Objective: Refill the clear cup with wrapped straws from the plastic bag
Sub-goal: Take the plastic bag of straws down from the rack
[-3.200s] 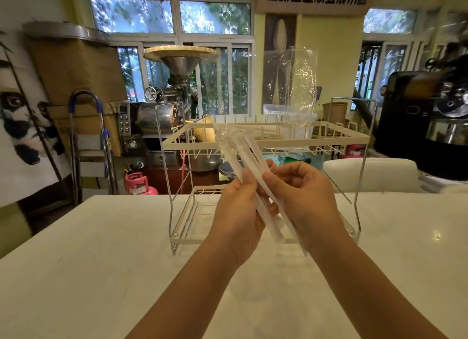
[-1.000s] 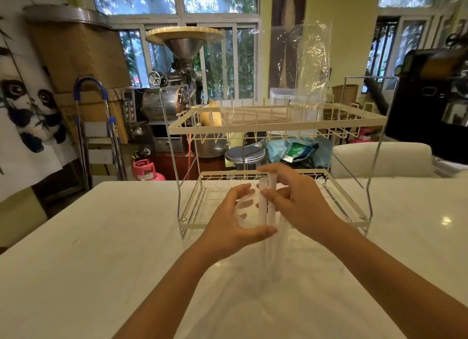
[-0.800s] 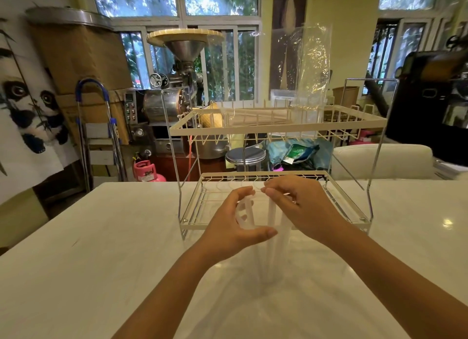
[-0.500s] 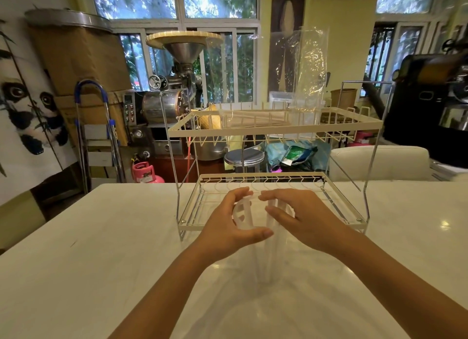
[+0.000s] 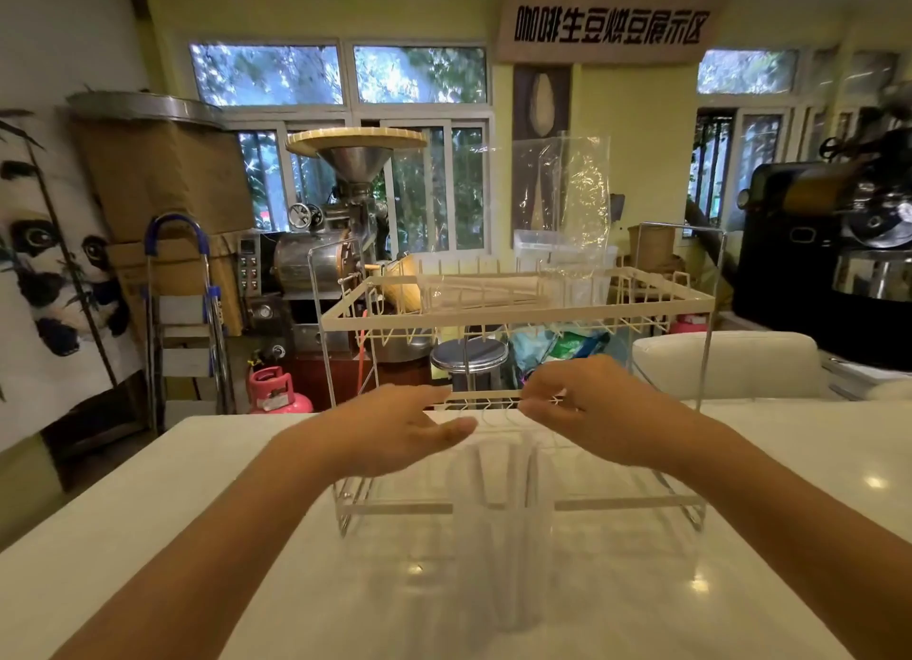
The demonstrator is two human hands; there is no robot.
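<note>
The clear cup (image 5: 498, 526) stands on the white table (image 5: 148, 536), just in front of the rack's lower shelf, and looks blurred. Wrapped straws (image 5: 496, 477) stand upright inside it. My left hand (image 5: 395, 430) hovers to the upper left of the cup, fingers spread, holding nothing. My right hand (image 5: 594, 413) hovers to the upper right, fingers loosely curled and empty. Neither hand touches the cup or the straws. The clear plastic bag (image 5: 577, 205) stands upright on the rack's top shelf, behind and above the hands.
A two-tier cream wire rack (image 5: 518, 309) stands at the table's middle, right behind the cup. A white chair back (image 5: 725, 363) is beyond the far edge on the right. Roasting machines, a pink gas bottle (image 5: 274, 388) and a step ladder stand off the table.
The straws went from both hands down into the cup. Since half a second ago both hands let go, rose and moved apart; the view tilted up.
</note>
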